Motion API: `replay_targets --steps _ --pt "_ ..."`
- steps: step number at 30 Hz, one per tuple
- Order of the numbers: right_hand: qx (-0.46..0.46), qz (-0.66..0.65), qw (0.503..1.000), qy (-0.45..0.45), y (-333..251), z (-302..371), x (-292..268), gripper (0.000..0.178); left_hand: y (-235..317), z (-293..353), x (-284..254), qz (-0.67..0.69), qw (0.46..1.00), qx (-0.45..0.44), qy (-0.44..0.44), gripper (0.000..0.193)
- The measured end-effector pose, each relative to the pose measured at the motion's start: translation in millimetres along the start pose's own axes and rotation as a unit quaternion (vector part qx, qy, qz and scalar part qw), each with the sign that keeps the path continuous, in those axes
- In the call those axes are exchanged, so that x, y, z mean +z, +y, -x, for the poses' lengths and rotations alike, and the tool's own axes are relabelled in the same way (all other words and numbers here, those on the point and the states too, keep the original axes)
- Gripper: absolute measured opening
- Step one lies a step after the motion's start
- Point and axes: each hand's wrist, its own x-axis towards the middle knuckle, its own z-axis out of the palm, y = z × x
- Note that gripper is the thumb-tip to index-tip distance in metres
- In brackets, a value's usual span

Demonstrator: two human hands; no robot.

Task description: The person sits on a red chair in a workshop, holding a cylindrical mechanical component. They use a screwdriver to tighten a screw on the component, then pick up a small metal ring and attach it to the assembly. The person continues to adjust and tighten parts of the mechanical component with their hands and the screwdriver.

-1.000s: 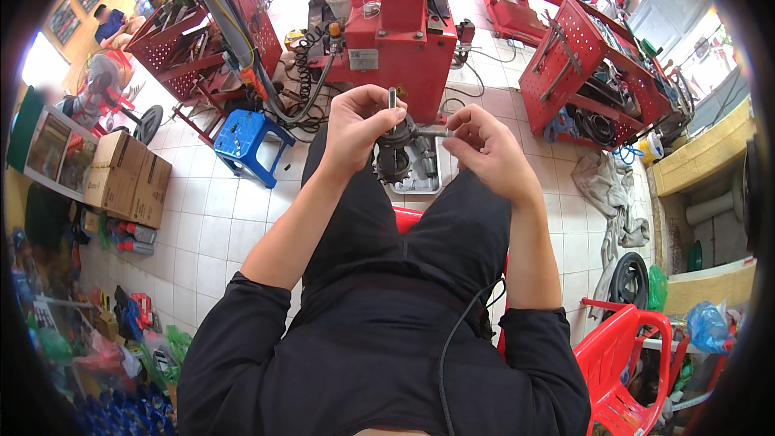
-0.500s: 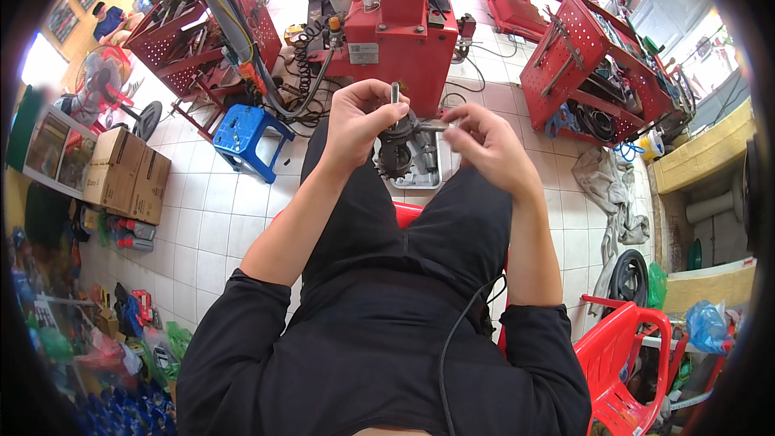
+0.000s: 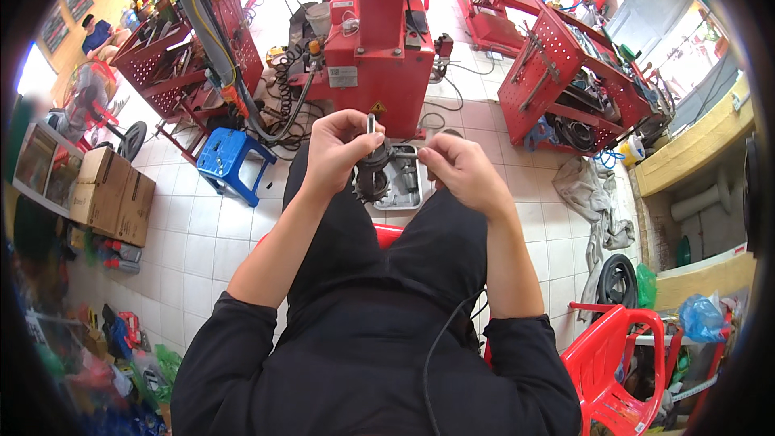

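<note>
My left hand (image 3: 337,152) is closed around a dark, round metal machine part (image 3: 372,184) with a bright shaft standing up past the thumb. It holds the part over my lap, in front of a pale tray (image 3: 397,207) with several grey metal pieces (image 3: 409,171) in it. My right hand (image 3: 464,171) is just right of the tray, apart from the left, its thumb and fingers curled together. Whatever is between those fingertips, if anything, is too small to make out.
Ahead stands a red machine (image 3: 379,73) with hoses. A blue stool (image 3: 234,163) and cardboard boxes (image 3: 113,196) are to the left. Red tool carts (image 3: 557,73) stand at both sides; a red chair (image 3: 617,371) is behind on the right.
My right hand has drawn away from the metal part, its fingers now curled together. The rod that pointed rightward from the part no longer shows. The whole view has shifted slightly.
</note>
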Motion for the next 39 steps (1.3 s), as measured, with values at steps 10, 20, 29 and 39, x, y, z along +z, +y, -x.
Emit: replay_targets --steps 10,20,29,39 --pt "0.021 0.038 0.999 -0.025 -3 0 -5 0.028 3 -2 1 -0.005 1.0 -0.006 -0.009 0.01" --pt "0.021 0.042 0.999 -0.022 -1 -1 -5 0.02 3 -3 1 0.0 1.0 -0.005 -0.014 0.011" --pt "0.012 0.023 1.0 0.004 -12 4 -2 0.025 5 -3 3 -0.002 1.0 -0.003 -0.015 0.011" --pt "-0.012 0.0 1.0 0.014 -6 4 -5 0.023 7 -2 7 -0.005 1.0 -0.001 -0.014 0.01"
